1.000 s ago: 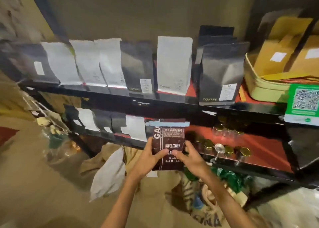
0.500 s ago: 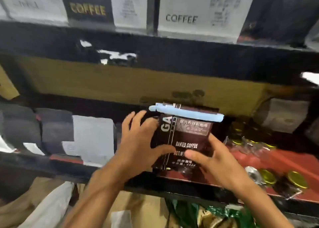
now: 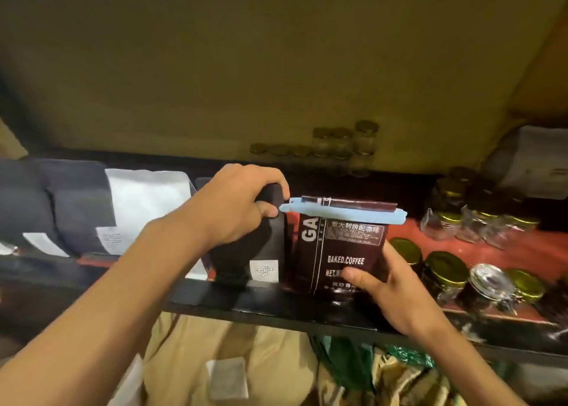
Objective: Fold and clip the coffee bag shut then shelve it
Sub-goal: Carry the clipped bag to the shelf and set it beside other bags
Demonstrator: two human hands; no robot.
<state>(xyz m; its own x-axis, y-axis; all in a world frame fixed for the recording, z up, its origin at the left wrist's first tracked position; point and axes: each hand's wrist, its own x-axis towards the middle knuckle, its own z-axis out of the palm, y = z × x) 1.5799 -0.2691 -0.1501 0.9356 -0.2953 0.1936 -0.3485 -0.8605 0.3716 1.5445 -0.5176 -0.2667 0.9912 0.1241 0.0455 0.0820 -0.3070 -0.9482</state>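
Note:
A dark brown coffee bag [image 3: 341,245] marked "BAKED.COFFEE" stands upright on the black shelf [image 3: 276,308], near its front edge. Its top is folded over and held by a light blue clip [image 3: 344,213]. My right hand [image 3: 390,288] grips the bag's lower right corner, thumb across the front. My left hand [image 3: 236,209] is closed around the top of a black bag [image 3: 246,252] standing just left of the coffee bag.
Grey, black and white bags [image 3: 144,196] line the shelf to the left. Several glass jars with gold lids [image 3: 445,270] crowd the red shelf surface at right, more jars [image 3: 341,144] at the back. Burlap sacks [image 3: 233,353] lie below.
The view has closed in on the lower shelf. The coffee bag now stands on it. My left hand left the coffee bag and took hold of the black bag beside it.

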